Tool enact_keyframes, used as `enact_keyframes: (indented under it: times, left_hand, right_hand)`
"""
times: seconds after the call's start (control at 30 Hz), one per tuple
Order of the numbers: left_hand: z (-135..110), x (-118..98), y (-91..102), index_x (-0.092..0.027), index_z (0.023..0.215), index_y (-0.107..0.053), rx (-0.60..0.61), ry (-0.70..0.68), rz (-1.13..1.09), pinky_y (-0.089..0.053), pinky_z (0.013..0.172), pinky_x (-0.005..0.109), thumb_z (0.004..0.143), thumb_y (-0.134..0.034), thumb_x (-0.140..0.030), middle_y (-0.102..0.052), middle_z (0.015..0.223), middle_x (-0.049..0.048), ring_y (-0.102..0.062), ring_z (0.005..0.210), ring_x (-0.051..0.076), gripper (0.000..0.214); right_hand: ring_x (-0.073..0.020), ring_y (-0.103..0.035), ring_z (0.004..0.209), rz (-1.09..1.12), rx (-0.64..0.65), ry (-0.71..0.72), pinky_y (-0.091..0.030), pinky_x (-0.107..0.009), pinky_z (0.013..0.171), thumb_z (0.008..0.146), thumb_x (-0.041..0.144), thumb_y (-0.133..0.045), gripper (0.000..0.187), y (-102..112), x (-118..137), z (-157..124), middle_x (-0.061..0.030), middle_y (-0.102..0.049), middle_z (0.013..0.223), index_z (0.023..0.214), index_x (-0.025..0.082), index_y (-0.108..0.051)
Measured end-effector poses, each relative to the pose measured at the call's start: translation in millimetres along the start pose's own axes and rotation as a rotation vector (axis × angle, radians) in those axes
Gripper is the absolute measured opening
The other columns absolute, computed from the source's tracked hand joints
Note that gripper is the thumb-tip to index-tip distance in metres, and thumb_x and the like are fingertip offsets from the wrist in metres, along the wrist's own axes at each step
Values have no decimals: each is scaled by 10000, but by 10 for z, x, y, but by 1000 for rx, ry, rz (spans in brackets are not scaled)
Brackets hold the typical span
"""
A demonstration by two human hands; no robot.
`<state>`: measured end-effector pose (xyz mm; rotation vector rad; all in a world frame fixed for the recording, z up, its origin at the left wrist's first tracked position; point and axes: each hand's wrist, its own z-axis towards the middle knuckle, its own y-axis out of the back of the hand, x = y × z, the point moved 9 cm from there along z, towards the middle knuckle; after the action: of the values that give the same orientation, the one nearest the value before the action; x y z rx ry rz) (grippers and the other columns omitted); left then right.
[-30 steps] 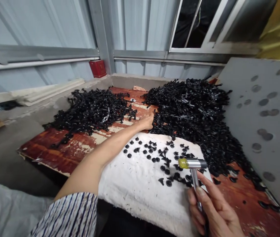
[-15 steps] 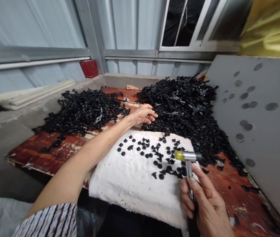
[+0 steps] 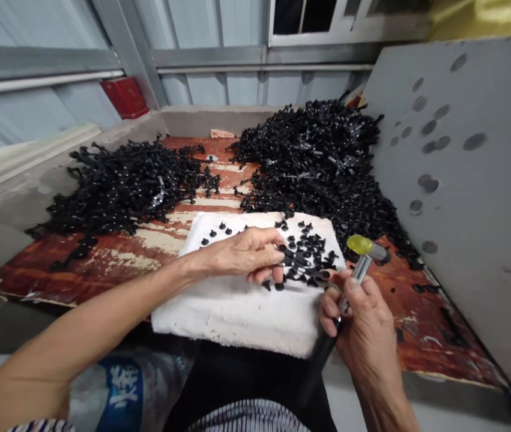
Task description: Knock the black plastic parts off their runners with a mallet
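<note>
My left hand (image 3: 241,255) is over the white folded cloth pad (image 3: 241,312), its fingers pinching a black plastic runner (image 3: 293,259) with small round-headed parts on it. Several loose black parts (image 3: 309,249) lie on the pad nearby. My right hand (image 3: 358,312) is shut around the metal handle of a small hammer (image 3: 359,264) with a yellow face, close to the pad's right edge. Two heaps of tangled black plastic runners lie beyond the pad, the left heap (image 3: 124,189) and the right heap (image 3: 313,159).
The pad and heaps lie on a worn red-brown wooden board (image 3: 102,261). A grey panel with round marks (image 3: 457,174) stands along the right side. Beyond are a concrete ledge, metal wall and a red box (image 3: 124,98). A sack with blue print (image 3: 124,390) lies below the board.
My left hand has come back from the right heap to over the pad, now pinching a black runner. The hammer has risen and tilted, and the view has dropped lower.
</note>
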<state>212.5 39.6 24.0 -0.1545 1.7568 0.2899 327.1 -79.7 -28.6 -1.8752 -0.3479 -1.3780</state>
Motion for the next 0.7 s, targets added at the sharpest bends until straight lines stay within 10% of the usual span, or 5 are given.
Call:
enact_keyframes:
  times: [0.7]
  left_hand:
    - [-678,483,-417,-166,1005,-486,-217,163,-335,-451,558,242,817,-678,-392,-657,725,-2,-571,532,85,352]
  right_hand:
    - [-41,-430,444,-278,302,-24,-337,-172,366,781,376,-763,274,-273,-320,-653,5,-659,841,852,213,-554]
